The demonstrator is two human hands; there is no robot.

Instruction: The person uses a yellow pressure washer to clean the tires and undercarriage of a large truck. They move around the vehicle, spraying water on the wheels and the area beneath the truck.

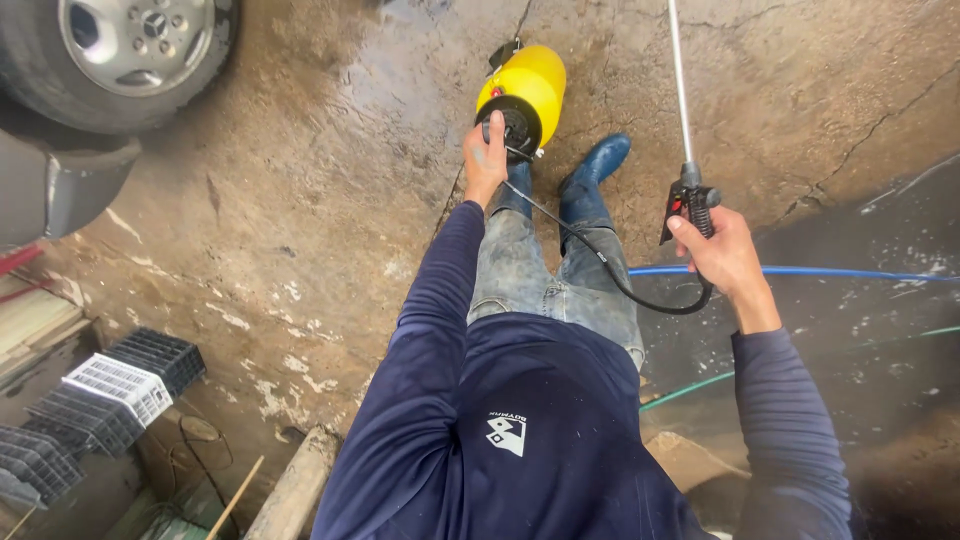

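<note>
crates of black and white plastic lie stacked at your far left, low in view, with a wooden stick and a rough log just right of them; above them a car wheel with a silver hub sits on the wet concrete floor. moving right, your left hand reaches down along your dark blue sleeve and is closed over the black cap on top of the yellow pump sprayer, which stands on the floor just ahead of your blue rubber boots — fingers wrapped round the cap's knob, thumb side toward you. a thin black hose runs from the cap across your wet jeans and loops up to your right hand. that hand is clenched round the black trigger grip of the spray lance, whose metal tube points up and away from you past the top edge. behind that wrist a blue hose lies across the darker, wetter ground, and a green hose runs lower down — both well apart from the sprayer.
</note>
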